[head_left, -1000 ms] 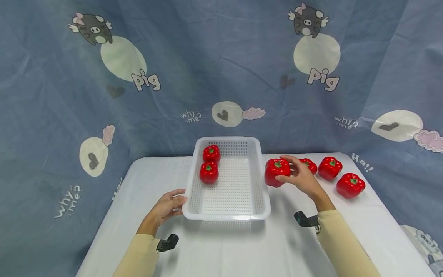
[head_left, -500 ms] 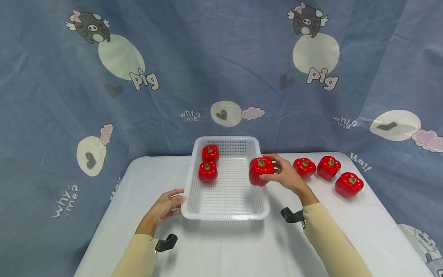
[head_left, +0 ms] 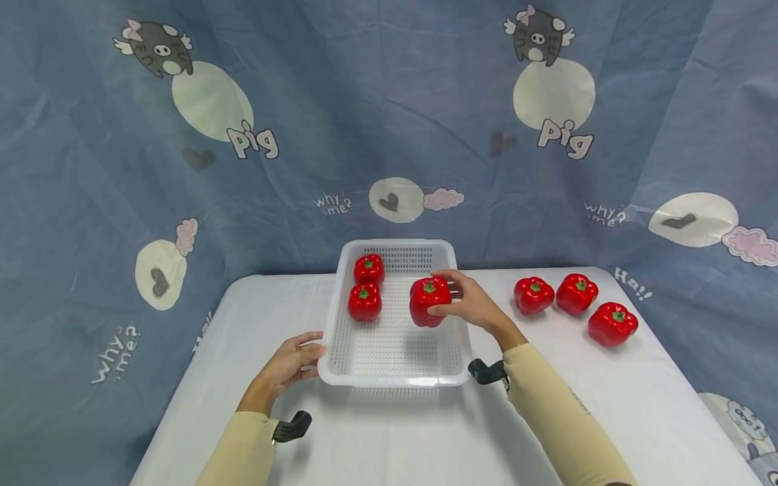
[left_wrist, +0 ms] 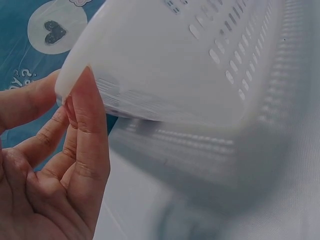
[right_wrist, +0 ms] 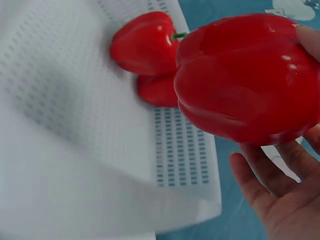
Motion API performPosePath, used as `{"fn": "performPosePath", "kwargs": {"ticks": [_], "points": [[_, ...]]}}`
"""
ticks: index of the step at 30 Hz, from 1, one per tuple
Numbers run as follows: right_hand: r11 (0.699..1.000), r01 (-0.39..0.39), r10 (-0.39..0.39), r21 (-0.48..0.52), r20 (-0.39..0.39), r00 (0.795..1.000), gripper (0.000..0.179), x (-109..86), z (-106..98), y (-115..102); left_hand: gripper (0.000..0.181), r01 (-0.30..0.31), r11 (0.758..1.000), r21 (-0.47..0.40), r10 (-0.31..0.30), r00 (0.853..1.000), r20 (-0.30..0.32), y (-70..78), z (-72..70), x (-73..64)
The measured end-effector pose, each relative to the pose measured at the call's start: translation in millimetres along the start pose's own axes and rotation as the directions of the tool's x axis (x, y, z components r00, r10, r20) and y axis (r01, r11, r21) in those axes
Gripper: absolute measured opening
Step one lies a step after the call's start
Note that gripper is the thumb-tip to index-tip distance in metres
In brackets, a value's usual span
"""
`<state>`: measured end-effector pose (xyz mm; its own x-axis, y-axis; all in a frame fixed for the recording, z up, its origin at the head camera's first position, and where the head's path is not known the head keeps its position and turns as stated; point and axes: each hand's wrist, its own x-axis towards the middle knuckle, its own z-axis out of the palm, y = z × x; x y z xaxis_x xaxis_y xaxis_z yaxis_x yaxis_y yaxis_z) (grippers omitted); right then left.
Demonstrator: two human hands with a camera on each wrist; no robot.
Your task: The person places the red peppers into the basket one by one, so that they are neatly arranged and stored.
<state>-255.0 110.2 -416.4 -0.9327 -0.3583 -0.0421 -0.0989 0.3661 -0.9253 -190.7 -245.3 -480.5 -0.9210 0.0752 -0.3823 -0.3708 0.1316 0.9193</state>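
Note:
A red bell pepper (head_left: 429, 302) with a green stem is gripped from its right side by my right hand (head_left: 468, 302), above the inside of a white plastic basket (head_left: 396, 381). In the right wrist view, the held bell pepper (right_wrist: 250, 80) fills the upper right, thumb on one side and fingers on the other. Two more red bell peppers, a far one (head_left: 369, 268) and a nearer one (head_left: 365, 302), sit along the basket's left wall. My left hand (head_left: 290, 364) pinches the basket's left rim between thumb and fingers, as the left wrist view shows at the rim (left_wrist: 75, 65).
To the right of the basket, three red bell peppers stand on the white table (head_left: 547, 418): a left one (head_left: 533, 295), a middle one (head_left: 577, 293) and a right one (head_left: 612, 324). A blue cloth (head_left: 389, 135) with pig prints hangs behind the table.
My right hand has carried the bell pepper leftward, from beside the basket's right rim to over its inside. My left hand has stayed at the left rim.

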Motion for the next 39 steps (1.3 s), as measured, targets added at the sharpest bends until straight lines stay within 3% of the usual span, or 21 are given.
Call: {"fn": "performPosePath", "kwargs": {"ticks": [25,39], "points": [[0.991,-0.080,0.094,-0.105,0.141,0.986,0.067,40.6,64.2,-12.4,0.055,-0.012,1.000,-0.021,0.012,1.000,-0.001,-1.4,-3.4,-1.2],[0.966,-0.097,0.145,-0.238,0.191,0.971,0.065,53.9,90.8,-23.3,0.055,-0.017,0.999,-0.032,0.017,1.000,0.016,-1.9,-2.5,1.0]]}}
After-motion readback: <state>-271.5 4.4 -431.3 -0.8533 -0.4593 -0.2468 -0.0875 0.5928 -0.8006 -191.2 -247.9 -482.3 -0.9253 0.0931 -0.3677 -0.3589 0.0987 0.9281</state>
